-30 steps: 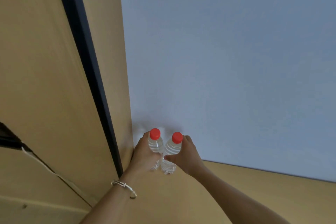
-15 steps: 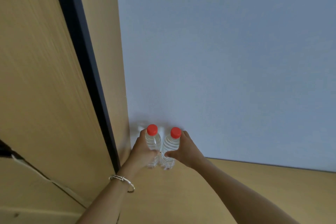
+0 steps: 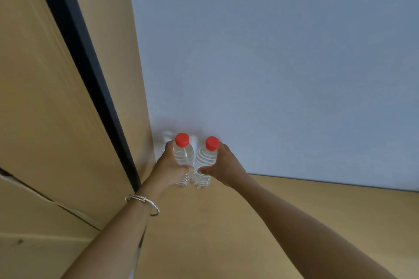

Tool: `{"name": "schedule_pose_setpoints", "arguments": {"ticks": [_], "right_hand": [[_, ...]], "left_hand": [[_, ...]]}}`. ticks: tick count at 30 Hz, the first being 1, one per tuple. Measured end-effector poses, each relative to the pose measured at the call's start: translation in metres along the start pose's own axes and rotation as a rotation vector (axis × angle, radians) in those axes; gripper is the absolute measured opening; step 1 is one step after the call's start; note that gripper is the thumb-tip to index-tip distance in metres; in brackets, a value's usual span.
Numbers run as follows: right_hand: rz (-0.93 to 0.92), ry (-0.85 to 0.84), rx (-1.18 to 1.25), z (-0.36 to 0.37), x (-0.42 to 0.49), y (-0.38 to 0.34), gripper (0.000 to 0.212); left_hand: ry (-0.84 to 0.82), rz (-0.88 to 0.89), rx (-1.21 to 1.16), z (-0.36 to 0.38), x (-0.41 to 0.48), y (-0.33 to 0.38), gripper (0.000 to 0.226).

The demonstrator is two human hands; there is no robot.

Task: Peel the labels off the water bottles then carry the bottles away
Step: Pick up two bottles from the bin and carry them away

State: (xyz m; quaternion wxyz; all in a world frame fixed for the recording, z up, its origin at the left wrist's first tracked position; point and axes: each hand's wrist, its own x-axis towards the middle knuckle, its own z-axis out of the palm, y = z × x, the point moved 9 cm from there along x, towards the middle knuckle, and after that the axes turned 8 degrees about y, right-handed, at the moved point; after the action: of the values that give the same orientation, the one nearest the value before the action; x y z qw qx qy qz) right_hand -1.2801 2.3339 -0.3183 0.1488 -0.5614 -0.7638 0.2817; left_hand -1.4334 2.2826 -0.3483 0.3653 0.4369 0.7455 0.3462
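Note:
Two clear water bottles with red caps and no labels stand upright side by side in the back corner of a tan wooden surface. My left hand grips the left bottle around its body; a metal bangle circles that wrist. My right hand grips the right bottle the same way. The two bottles nearly touch each other. Whether their bases touch the wood I cannot tell.
A pale blue-grey wall rises right behind the bottles. A tan wooden panel with a dark vertical strip closes off the left side. The tan surface stretches toward me and to the right.
Both hands with the bottles have shifted slightly farther into the corner and the bottles stand more upright. The grips are unchanged.

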Motion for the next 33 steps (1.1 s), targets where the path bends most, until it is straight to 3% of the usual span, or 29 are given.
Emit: {"name": "schedule_pose_setpoints", "arguments": {"ticks": [6, 9, 11, 19, 23, 33], "right_hand": [[0.001, -0.038, -0.031, -0.001, -0.004, -0.002, 0.081], [-0.03, -0.086, -0.092, -0.008, -0.007, -0.006, 0.085], [-0.022, -0.074, -0.104, -0.021, -0.012, -0.003, 0.085], [-0.1, 0.007, -0.212, -0.112, -0.07, 0.024, 0.074], [-0.065, 0.109, -0.204, -0.179, -0.122, 0.069, 0.063], [0.236, 0.45, -0.142, -0.371, -0.332, 0.262, 0.055]], "left_hand": [[0.025, -0.074, 0.078, -0.005, -0.014, 0.008, 0.077], [0.029, -0.068, 0.129, -0.01, -0.02, 0.015, 0.111], [0.047, -0.055, 0.132, -0.014, -0.028, 0.024, 0.12], [0.28, 0.157, 0.224, -0.039, -0.078, 0.112, 0.094], [0.347, 0.379, 0.304, 0.0, -0.125, 0.191, 0.07], [-0.018, 0.747, 0.399, 0.263, -0.29, 0.345, 0.06]]}}
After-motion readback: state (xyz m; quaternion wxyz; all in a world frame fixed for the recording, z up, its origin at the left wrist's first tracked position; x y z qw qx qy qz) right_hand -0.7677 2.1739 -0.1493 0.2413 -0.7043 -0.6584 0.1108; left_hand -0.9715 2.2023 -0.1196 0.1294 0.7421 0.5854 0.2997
